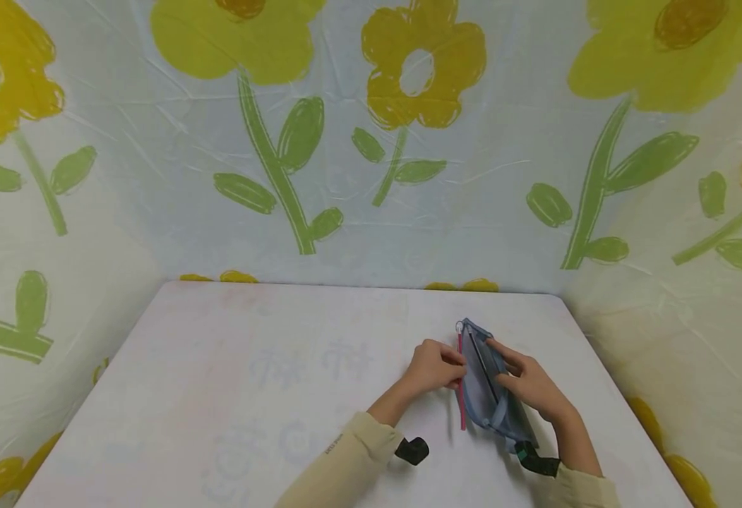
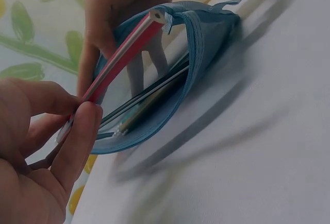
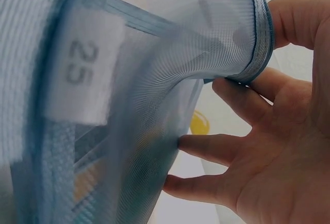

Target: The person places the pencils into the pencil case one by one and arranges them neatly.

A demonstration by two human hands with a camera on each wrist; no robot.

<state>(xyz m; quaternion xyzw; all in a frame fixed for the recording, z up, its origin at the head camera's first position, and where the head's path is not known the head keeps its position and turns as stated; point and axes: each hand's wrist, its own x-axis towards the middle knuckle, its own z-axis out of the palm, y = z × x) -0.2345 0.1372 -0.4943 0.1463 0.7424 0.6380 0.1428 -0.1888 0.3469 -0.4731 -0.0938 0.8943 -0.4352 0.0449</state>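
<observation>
My left hand (image 1: 431, 365) pinches a red pencil (image 2: 121, 59) with a pale stripe between thumb and fingertips. The pencil stands at the mouth of a blue mesh pencil case (image 1: 512, 422), its flat end towards the left wrist camera. My right hand (image 1: 534, 386) grips the case's zippered rim (image 3: 262, 38) between thumb and index finger, the other fingers touching the mesh from outside. The mouth gapes wide, and several long thin items (image 2: 149, 92), one dark, lie inside. A white tag marked 25 (image 3: 82, 67) is on the case in the right wrist view.
A white table (image 1: 218, 395) with faint marks lies under the hands. Behind and beside it hang sheets (image 1: 472, 183) printed with yellow flowers. Black wrist mounts (image 1: 412, 451) stick out near both sleeves.
</observation>
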